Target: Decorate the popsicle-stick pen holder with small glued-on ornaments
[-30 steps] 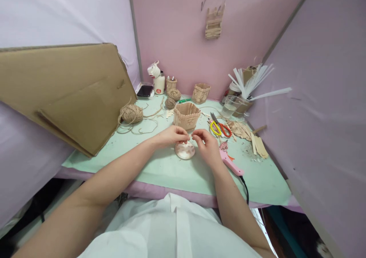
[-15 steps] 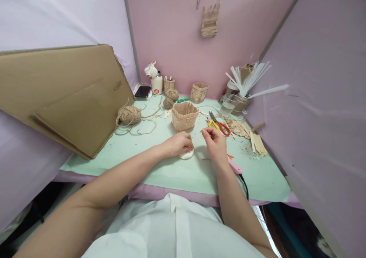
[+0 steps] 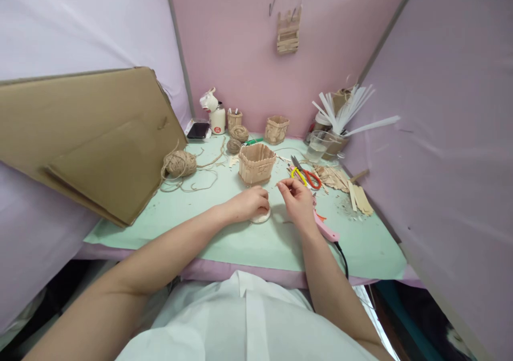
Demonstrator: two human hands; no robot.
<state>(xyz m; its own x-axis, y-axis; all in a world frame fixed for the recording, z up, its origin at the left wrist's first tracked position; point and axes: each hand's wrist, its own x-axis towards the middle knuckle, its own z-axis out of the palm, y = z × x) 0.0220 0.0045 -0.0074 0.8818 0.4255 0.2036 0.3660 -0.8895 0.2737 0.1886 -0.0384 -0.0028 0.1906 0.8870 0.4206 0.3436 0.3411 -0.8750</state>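
My left hand is closed, its curled fingers pressed onto a small round white disc lying on the table. The fingers cover the disc's upper left part. To the right, my right hand is raised a little, thumb and forefinger pinched together; whatever is between them is too small to name. Just beyond both hands stands a wooden-slat basket with a jagged rim. A pink glue gun with a black cord lies beside my right wrist.
Scissors with red handles lie beyond my right hand, near wood strips. A twine ball and a large cardboard sheet are on the left. At the back right stands a clear plastic cup beside white sticks.
My right hand has shifted slightly left and down, still pinched. My left hand stays on the disc. The whole view has moved slightly.
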